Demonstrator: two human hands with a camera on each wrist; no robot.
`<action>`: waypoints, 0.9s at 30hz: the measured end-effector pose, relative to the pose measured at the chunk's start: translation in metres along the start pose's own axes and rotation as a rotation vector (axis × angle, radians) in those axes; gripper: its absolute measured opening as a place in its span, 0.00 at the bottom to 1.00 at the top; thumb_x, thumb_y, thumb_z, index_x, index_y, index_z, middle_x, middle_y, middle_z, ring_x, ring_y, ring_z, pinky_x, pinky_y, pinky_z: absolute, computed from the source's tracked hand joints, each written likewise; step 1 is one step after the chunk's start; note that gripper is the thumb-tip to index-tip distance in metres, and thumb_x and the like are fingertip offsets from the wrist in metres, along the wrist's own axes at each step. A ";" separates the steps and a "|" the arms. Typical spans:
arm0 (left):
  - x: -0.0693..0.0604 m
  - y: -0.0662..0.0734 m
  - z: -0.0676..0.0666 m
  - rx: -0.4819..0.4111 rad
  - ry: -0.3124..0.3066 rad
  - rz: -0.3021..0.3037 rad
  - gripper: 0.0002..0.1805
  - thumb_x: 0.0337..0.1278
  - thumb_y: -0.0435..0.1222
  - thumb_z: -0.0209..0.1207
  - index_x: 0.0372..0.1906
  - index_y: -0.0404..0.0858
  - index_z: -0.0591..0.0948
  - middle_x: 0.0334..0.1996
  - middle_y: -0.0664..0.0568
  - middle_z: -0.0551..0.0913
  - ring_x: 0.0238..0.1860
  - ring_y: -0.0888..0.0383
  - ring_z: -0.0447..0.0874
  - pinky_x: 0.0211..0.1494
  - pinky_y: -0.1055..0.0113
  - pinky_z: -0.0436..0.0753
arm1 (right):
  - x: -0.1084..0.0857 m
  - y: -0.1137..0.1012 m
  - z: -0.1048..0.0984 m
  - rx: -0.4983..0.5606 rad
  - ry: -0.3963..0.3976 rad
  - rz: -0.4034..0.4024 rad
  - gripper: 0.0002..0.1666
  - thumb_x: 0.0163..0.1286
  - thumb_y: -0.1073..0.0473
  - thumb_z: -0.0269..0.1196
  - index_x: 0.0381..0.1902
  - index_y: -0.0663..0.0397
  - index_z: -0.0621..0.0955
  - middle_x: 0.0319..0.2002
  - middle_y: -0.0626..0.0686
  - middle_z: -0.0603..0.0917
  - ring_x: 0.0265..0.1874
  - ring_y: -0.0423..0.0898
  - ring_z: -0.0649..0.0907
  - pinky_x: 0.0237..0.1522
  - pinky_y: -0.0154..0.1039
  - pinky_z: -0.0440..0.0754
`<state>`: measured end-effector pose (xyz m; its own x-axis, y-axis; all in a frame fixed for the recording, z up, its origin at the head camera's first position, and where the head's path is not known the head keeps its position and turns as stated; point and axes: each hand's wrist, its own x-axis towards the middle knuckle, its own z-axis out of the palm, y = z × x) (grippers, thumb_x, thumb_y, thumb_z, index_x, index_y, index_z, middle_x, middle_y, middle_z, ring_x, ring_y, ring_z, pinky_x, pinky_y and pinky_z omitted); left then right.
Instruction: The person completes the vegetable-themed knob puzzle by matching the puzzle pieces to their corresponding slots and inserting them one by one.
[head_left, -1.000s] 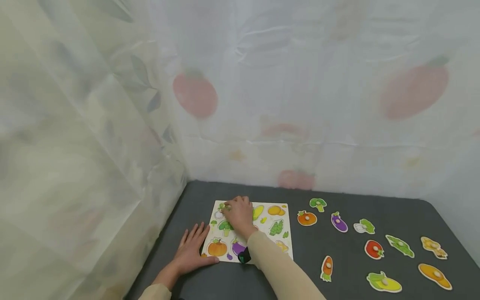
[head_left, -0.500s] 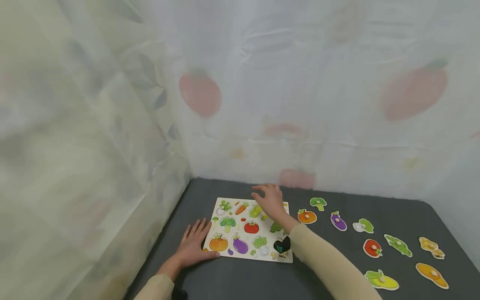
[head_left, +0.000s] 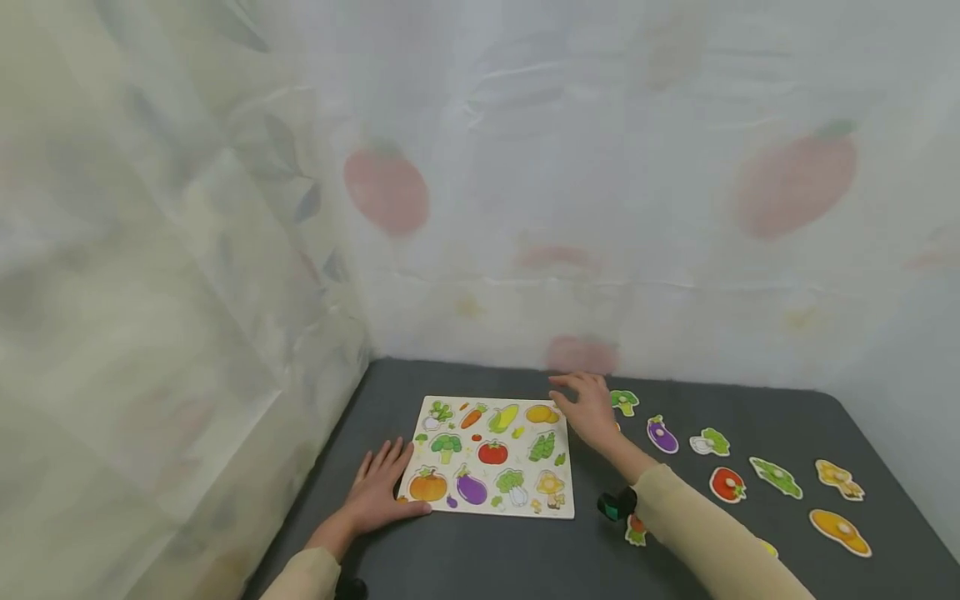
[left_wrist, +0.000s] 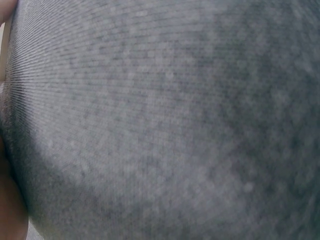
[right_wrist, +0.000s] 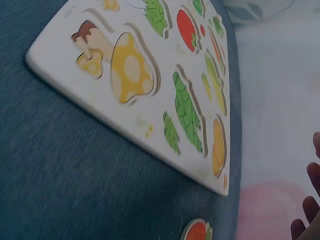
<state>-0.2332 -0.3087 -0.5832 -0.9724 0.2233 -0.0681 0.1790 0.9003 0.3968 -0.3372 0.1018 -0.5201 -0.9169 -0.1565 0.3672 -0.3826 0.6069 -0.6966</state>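
My left hand [head_left: 377,493] lies spread on the dark table, its fingertips and thumb at the left side of a white vegetable puzzle board [head_left: 517,510]. The board shows recesses with printed vegetables, such as a tomato and an eggplant. My right hand [head_left: 591,414] hovers by the board's back right corner, fingers loosely bent and holding nothing. Beneath it, mostly covered, is the pumpkin piece [right_wrist: 196,231]. Close by lie the broccoli piece [head_left: 624,402] and the eggplant piece [head_left: 662,435]. In the left wrist view there is mostly blurred grey table.
Spread over the right of the table are knobbed pieces: bok choy [head_left: 710,442], tomato [head_left: 727,484], pea pod [head_left: 776,477], mushroom [head_left: 840,479] and potato [head_left: 840,532]. My right forearm partly covers the carrot piece [head_left: 636,531] and a yellow one. Pale curtains [head_left: 600,167] hang behind and left.
My right hand has come off the board's upper left and travelled right, past its back right corner, toward the loose pieces. The left hand stays at the board's left side.
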 end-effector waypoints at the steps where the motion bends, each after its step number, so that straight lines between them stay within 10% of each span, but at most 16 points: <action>1: 0.000 0.000 -0.001 0.000 0.000 0.000 0.66 0.45 0.74 0.65 0.83 0.42 0.55 0.81 0.40 0.51 0.81 0.38 0.42 0.77 0.35 0.38 | -0.002 0.003 -0.003 0.004 0.000 0.001 0.20 0.72 0.53 0.68 0.59 0.51 0.86 0.56 0.56 0.83 0.65 0.62 0.70 0.66 0.65 0.65; 27: 0.010 -0.015 -0.002 0.012 -0.016 -0.008 0.67 0.45 0.75 0.62 0.83 0.42 0.52 0.82 0.41 0.49 0.81 0.38 0.40 0.77 0.35 0.36 | -0.062 0.068 -0.091 -0.142 0.000 -0.009 0.16 0.70 0.59 0.69 0.54 0.57 0.87 0.46 0.57 0.87 0.52 0.61 0.78 0.56 0.63 0.72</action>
<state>-0.2455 -0.3205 -0.5874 -0.9713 0.2220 -0.0857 0.1731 0.9063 0.3856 -0.2963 0.2236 -0.5345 -0.9137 -0.1623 0.3727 -0.3705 0.7098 -0.5991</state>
